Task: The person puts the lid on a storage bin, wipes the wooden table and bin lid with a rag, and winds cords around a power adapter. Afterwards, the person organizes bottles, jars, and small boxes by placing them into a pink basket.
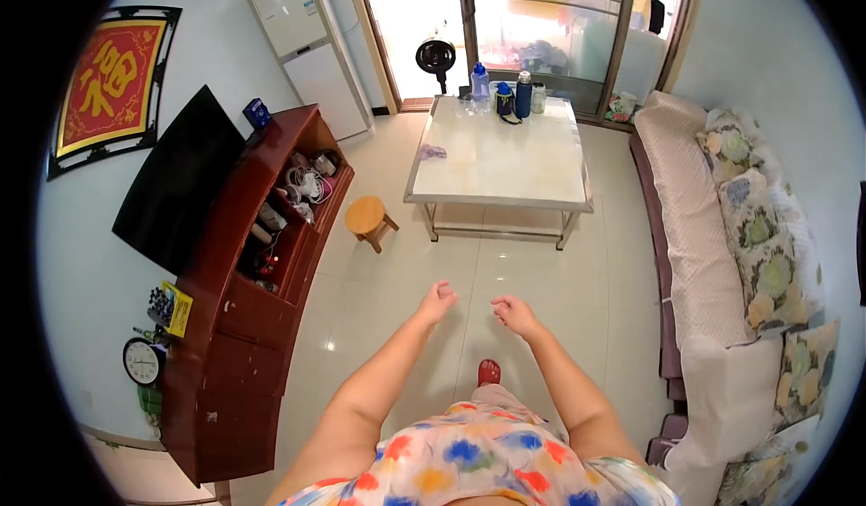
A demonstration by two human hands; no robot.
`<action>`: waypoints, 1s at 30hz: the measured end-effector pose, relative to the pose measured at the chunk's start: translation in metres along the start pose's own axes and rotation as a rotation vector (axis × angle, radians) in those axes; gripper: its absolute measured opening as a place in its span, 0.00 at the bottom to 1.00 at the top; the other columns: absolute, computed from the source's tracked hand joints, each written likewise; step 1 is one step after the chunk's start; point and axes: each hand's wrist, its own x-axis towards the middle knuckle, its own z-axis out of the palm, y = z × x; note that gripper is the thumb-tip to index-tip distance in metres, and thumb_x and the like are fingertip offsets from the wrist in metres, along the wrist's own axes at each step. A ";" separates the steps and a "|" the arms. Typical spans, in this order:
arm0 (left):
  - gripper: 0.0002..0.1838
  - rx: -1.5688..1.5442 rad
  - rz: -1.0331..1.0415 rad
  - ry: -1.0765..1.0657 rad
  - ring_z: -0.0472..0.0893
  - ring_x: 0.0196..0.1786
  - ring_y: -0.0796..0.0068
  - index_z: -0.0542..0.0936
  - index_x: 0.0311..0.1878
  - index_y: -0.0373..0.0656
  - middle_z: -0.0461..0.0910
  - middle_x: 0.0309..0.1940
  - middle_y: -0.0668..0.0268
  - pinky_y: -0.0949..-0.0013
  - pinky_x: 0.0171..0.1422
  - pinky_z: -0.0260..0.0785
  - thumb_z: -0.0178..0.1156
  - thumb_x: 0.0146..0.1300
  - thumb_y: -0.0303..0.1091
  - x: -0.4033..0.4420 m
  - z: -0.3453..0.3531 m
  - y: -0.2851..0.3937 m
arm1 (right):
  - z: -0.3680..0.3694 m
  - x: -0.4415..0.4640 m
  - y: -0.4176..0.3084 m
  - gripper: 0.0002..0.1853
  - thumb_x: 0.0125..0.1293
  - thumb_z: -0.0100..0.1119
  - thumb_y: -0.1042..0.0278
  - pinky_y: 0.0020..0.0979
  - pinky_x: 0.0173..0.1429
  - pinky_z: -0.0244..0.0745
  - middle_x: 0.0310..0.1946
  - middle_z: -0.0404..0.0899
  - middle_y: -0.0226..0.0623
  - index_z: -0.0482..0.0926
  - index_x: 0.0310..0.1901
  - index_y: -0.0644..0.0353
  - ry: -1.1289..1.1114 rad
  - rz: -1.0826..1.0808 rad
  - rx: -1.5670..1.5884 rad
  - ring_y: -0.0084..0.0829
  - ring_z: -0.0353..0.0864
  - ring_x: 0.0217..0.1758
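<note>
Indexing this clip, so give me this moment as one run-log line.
left hand: empty, over floor | right hand: empty, over floor | ahead: table with bottles, cloth | stool: front-left

We find a home living room: a covered sofa (690, 226) with floral cushions (760, 231), a television (180, 181) beside a red wooden cabinet (244, 326), a low table (501, 159) bearing bottles, and a framed wall hanging (113, 82).

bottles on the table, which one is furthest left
The pale violet-blue see-through bottle with the blue cap. It stands at the left end of the bottles on the table; the dark blue bottle is further right.
</note>
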 end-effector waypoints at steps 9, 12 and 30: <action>0.34 0.019 0.089 0.126 0.72 0.58 0.62 0.62 0.66 0.43 0.68 0.60 0.54 0.61 0.61 0.67 0.64 0.57 0.35 0.261 -0.052 0.059 | -0.038 0.209 -0.095 0.11 0.64 0.57 0.71 0.27 0.33 0.74 0.29 0.79 0.32 0.78 0.48 0.62 0.078 -0.123 -0.092 0.23 0.77 0.28; 0.35 0.222 0.140 0.192 0.68 0.63 0.56 0.63 0.65 0.43 0.64 0.62 0.52 0.58 0.65 0.64 0.65 0.55 0.37 0.367 -0.059 0.067 | -0.042 0.265 -0.100 0.11 0.65 0.56 0.72 0.27 0.33 0.74 0.30 0.79 0.33 0.78 0.47 0.61 0.131 -0.082 -0.030 0.23 0.77 0.28; 0.18 0.978 0.208 -0.053 0.63 0.66 0.48 0.79 0.47 0.38 0.64 0.63 0.44 0.56 0.71 0.57 0.66 0.52 0.33 0.835 -0.144 0.014 | -0.020 0.501 -0.062 0.11 0.65 0.53 0.73 0.26 0.37 0.74 0.32 0.79 0.33 0.77 0.48 0.62 0.447 0.466 0.192 0.23 0.78 0.30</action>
